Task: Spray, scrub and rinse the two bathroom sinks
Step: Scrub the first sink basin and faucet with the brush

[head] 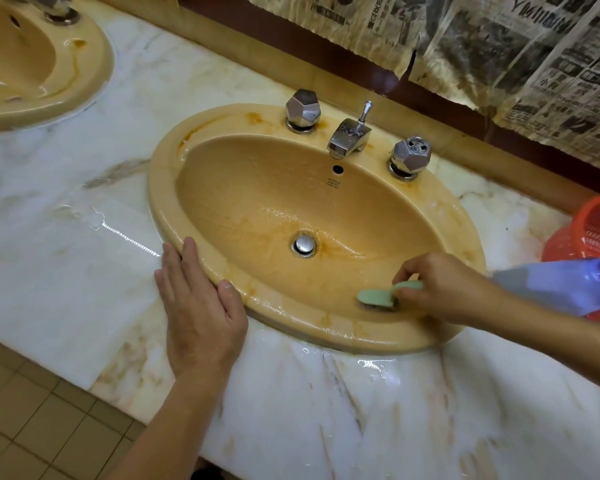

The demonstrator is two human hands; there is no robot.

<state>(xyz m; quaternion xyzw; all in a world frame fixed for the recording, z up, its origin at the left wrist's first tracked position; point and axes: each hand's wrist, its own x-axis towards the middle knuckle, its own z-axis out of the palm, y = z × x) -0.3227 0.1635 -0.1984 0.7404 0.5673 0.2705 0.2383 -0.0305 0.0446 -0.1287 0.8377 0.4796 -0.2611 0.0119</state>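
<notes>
A wet, stained tan oval sink [257,202] sits in the marble counter straight ahead, with a chrome drain plug [304,244] in its bowl. My right hand [440,285] grips the handle of a pale green scrub brush [378,296], whose head presses on the bowl's near right wall. My left hand [198,303] lies flat with straight fingers on the sink's near left rim and the counter. A second tan sink [84,64] shows at the far left, partly cut off by the frame.
A chrome spout [349,138] and two faceted chrome knobs [302,110] [410,157] stand at the sink's back rim. A red plastic basket [589,233] and a blurred grey-blue bottle [561,287] sit at the right edge. Newspaper covers the wall behind. The marble counter [395,410] is wet.
</notes>
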